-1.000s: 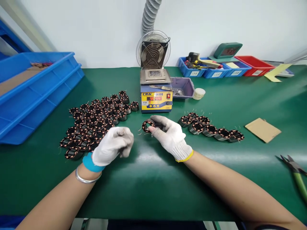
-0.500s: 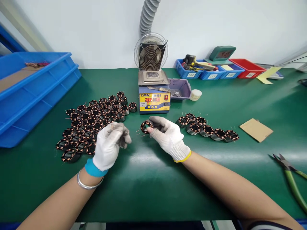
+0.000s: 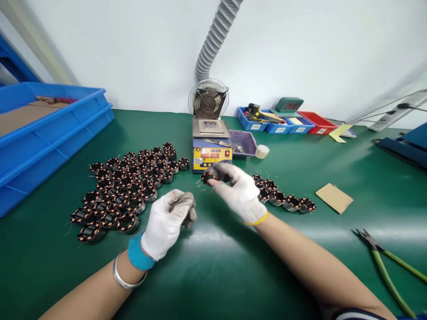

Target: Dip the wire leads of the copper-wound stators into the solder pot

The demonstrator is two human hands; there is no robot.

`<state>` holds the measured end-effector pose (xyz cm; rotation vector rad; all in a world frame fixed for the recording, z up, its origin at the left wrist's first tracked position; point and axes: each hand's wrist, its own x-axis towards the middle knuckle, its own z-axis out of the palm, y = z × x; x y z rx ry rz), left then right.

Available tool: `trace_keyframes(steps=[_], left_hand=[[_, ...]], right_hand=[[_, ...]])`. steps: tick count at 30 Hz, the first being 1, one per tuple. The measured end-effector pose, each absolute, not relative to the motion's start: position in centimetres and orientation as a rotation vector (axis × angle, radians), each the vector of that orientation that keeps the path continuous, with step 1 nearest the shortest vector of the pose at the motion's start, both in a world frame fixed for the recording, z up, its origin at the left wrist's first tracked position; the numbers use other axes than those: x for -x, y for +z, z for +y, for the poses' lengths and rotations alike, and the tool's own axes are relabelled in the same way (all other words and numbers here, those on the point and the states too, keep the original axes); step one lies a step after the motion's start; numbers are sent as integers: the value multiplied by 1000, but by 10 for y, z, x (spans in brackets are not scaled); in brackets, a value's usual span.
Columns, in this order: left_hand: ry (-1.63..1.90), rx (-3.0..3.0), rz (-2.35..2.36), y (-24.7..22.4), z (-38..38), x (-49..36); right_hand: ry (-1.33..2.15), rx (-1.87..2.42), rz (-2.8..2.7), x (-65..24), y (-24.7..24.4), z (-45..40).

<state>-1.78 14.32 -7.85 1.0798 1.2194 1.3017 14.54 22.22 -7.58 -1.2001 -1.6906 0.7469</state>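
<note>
My right hand (image 3: 238, 195), in a white glove with grey fingertips, grips a small motor stator (image 3: 207, 177) with copper windings and thin loose wire ends. It holds the stator in front of the yellow-and-blue solder pot (image 3: 196, 165), above the table. My left hand (image 3: 168, 224), gloved and with a teal cuff, has its fingers curled together lower and to the left; anything inside them is hidden. Left of that hand stand many more stators (image 3: 128, 222) in a close group. A shorter row of stators (image 3: 292, 203) lies beyond my right wrist, partly covered by it.
A fan (image 3: 209, 104) with a grey duct (image 3: 218, 38) stands behind the pot. Beside it are a purple tray (image 3: 247, 144) and a round white tub (image 3: 262, 151). Stacked blue crates (image 3: 90, 115) flank the left. Green-handled cutters (image 3: 383, 266) and a cardboard piece (image 3: 334, 198) lie right.
The view has tilted up and turned slightly right. The stator in my right hand has tipped and sits nearer the solder pot's front. My left hand has shifted right, away from the stator group.
</note>
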Motion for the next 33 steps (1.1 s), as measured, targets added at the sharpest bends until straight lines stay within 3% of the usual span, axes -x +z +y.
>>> trace_keyframes(steps=[7,16,27,33], left_hand=[[933,-1465,1164,-118,158,10],[843,-1551,1252,-121,162,9],[776,-1628,1307,-120,163,7],[897,-1524,1274,-122,164,8]], right_hand=[[-153,1439,-2033,-156,-1,353],[-566,1612,-2355,-128,8,401],[-654,1598,-2467,-120,1,403],[-426,1566,-2211,-124,15,389]])
